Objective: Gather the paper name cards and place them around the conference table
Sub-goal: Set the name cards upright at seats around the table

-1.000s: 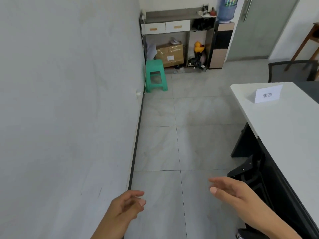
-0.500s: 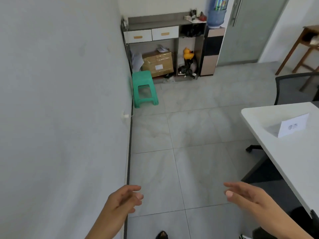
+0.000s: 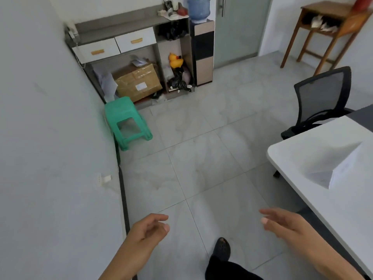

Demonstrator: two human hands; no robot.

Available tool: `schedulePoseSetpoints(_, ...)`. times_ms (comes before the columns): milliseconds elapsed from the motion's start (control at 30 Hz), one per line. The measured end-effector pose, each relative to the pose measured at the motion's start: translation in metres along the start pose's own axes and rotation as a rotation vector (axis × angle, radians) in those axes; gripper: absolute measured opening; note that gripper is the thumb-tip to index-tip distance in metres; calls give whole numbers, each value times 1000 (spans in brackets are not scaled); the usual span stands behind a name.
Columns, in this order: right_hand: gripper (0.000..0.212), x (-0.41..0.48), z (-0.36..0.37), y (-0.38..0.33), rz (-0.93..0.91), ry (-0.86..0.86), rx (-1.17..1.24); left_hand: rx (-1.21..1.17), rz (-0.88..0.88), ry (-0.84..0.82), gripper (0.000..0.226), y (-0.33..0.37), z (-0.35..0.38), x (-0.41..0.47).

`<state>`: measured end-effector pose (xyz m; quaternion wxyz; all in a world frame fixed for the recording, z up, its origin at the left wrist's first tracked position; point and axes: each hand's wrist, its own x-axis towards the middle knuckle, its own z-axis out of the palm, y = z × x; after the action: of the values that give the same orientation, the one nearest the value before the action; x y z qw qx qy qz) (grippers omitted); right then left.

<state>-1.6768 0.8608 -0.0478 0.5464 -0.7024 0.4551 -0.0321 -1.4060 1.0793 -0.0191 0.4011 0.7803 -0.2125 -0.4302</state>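
I am looking down from a head-worn camera at a grey tiled floor [image 3: 201,158], with both bare hands held out at the bottom of the frame. My left hand [image 3: 148,229] is sitting at lower centre-left, its fingers loosely curled, the grip half closed and holding nothing. My right hand [image 3: 286,223] is hovering at lower right, fingers spread and relaxed, the grip wide and also holding nothing. The two hands are well apart.

A folded paper name card [image 3: 339,168] is standing tent-like on the white conference table [image 3: 292,154], near the table's rounded corner at the right edge of the frame. The card's writing is too blurred to read. My right hand is near the table's edge but not touching it or the card.

A black shoe [image 3: 222,248] is showing on the floor between the hands. A green plastic stool [image 3: 126,121] is standing against the left wall, in front of a shelf unit [image 3: 125,37] at upper left holding a cardboard box [image 3: 138,81] and a yellow toy duck [image 3: 175,60]. A black mesh office chair [image 3: 321,98] is standing beyond the table at the right.
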Motion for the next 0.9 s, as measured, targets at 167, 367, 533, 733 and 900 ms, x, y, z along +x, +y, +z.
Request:
schedulePoseSetpoints(167, 18, 99, -41, -62, -50, 23, -25, 28, 82, 1, 15, 79, -22, 95)
schedulePoseSetpoints(367, 22, 182, -79, -99, -33, 113, -35, 21, 66, -78, 26, 135, -24, 203)
schedulePoseSetpoints(533, 27, 243, -97, -94, 108, 234, -4, 127, 56, -234, 40, 181, -25, 320)
schedulePoseSetpoints(733, 28, 298, -104, -111, 298, 443, 150, 246, 183, -389, 12, 269, -25, 457)
schedulePoseSetpoints(900, 27, 310, -107, -127, 391, 644, 261, 395, 295, -609, 14, 347, 25, 539)
